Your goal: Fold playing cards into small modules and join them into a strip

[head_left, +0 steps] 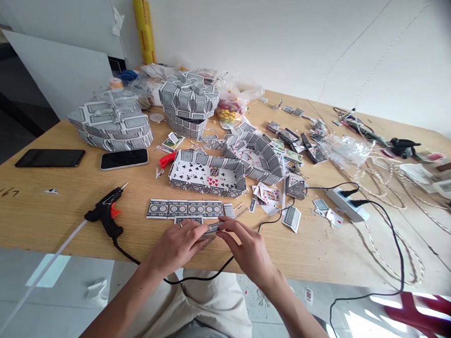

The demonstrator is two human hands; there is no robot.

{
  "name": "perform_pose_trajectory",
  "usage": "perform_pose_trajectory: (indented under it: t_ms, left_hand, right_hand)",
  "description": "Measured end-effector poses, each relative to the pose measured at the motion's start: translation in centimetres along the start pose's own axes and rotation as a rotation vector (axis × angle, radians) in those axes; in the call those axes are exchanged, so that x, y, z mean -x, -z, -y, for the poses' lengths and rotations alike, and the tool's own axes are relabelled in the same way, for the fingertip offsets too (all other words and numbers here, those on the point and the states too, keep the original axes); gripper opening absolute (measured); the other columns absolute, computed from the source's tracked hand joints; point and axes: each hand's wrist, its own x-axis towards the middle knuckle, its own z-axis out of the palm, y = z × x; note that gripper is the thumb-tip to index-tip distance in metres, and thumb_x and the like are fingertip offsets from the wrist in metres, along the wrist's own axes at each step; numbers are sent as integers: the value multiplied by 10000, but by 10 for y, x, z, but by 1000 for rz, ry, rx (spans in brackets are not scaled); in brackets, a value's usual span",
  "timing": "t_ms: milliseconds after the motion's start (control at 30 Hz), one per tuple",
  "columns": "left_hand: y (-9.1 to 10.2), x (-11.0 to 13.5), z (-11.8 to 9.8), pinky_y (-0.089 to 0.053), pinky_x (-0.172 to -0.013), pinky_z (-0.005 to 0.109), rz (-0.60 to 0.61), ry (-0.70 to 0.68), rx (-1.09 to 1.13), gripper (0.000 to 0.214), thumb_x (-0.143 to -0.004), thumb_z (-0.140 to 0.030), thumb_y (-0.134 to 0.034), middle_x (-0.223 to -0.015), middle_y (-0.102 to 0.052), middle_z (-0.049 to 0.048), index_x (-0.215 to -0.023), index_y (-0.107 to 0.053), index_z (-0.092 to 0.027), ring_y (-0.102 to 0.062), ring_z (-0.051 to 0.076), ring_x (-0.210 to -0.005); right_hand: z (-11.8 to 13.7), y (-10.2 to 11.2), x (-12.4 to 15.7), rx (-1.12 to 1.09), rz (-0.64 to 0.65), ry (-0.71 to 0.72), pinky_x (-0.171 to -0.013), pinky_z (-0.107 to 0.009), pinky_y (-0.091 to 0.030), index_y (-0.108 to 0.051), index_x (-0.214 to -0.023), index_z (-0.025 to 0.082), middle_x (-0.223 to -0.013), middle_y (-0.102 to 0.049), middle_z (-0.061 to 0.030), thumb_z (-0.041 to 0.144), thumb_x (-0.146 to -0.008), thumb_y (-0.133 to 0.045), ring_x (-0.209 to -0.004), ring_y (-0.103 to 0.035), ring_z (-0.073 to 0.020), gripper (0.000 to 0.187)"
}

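Observation:
Near the table's front edge, my left hand (179,245) and my right hand (249,247) are closed on a narrow playing card piece (213,228), one at each end. Just beyond my fingers lies a strip of patterned playing card pieces (185,209) in a row. Another card piece (183,220) is partly hidden by my left hand. Behind the strip stands a rectangular box made of playing cards (207,189), its inside showing card faces. To the left rests a black glue gun (108,211) with an orange trigger and a white glue stick (54,256).
Two phones (124,158) lie at the left. Behind are card-built baskets (189,104) and an open card tray (254,155). Loose cards (267,194) and card packs are scattered to the right. A power strip (346,204) feeds black cords (398,248); one runs below my hands.

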Motion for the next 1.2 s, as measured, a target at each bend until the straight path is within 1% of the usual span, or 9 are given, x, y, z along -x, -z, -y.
perform_pose_trajectory:
  t_ms: [100, 300, 433, 600, 833, 1033, 1100, 1167, 1200]
  left_hand:
    - [0, 1, 0, -605, -775, 332, 13, -5, 1, 325, -1045, -203, -662, -1050, -804, 50, -1332, -515, -243, -793, 218, -892]
    - [-2, 4, 0, -607, -833, 340, 67, 21, 17, 393, -1027, -166, -680, -1095, -800, 46, -1364, -505, -267, -791, 217, -936]
    - [-2, 5, 1, -599, -813, 348, 70, 16, -4, 378, -1023, -161, -687, -1096, -798, 52, -1341, -502, -246, -781, 224, -918]
    - [-2, 3, 1, -588, -787, 334, 51, -5, -17, 342, -1036, -191, -674, -1088, -799, 53, -1326, -500, -241, -782, 221, -909]
    - [-1, 2, 1, -584, -768, 327, 38, -1, -22, 336, -1030, -196, -681, -1062, -805, 49, -1322, -522, -246, -787, 217, -887]
    - [-2, 4, 2, -580, -803, 333, 60, 1, -4, 360, -1036, -172, -669, -1097, -799, 52, -1348, -507, -246, -777, 217, -931]
    - [-2, 3, 2, -579, -797, 335, 59, -1, -4, 366, -1031, -172, -680, -1096, -795, 53, -1347, -509, -239, -772, 222, -933]
    - [-1, 2, 2, -584, -799, 337, 56, -12, 3, 360, -1028, -177, -685, -1088, -788, 53, -1340, -514, -233, -767, 223, -926]
    - [-1, 1, 2, -588, -804, 338, 56, -19, 7, 354, -1029, -177, -683, -1086, -784, 54, -1338, -518, -230, -764, 222, -923]
  right_hand:
    - [-2, 0, 0, 9, 2, 20, -971, -377, -671, -752, -1152, 278, -1294, -798, -85, 220, -1065, -640, -1184, -789, -283, 154]
    - [-5, 4, 0, -16, 22, 14, -931, -346, -668, -753, -1128, 270, -1218, -814, -84, 219, -1076, -611, -1117, -805, -265, 160]
    - [-3, 6, 0, -6, 31, 38, -900, -327, -666, -752, -1064, 259, -1252, -804, -89, 210, -1086, -584, -1087, -812, -253, 176]
    - [-2, 5, 0, -3, 15, 21, -888, -349, -684, -752, -1179, 269, -1184, -825, -82, 230, -1069, -632, -1043, -823, -263, 168]
    - [-6, 2, 0, 2, -4, 51, -958, -383, -680, -769, -1161, 275, -1265, -807, -83, 208, -1073, -619, -1147, -801, -277, 187]
    - [-7, 4, 0, -19, 30, 55, -913, -364, -680, -764, -1153, 264, -1226, -814, -91, 209, -1084, -600, -1102, -811, -266, 186]
    - [-7, 8, -1, -36, 30, 39, -905, -374, -684, -773, -1143, 267, -1203, -821, -84, 240, -1073, -630, -1086, -814, -271, 161]
    - [-7, 15, -6, -48, 60, 4, -844, -367, -695, -778, -1178, 274, -1134, -837, -69, 292, -1049, -683, -1012, -826, -266, 161]
    - [-6, 19, -9, -49, 92, -14, -785, -352, -695, -774, -1215, 274, -1068, -845, -56, 317, -1033, -712, -932, -830, -253, 197]
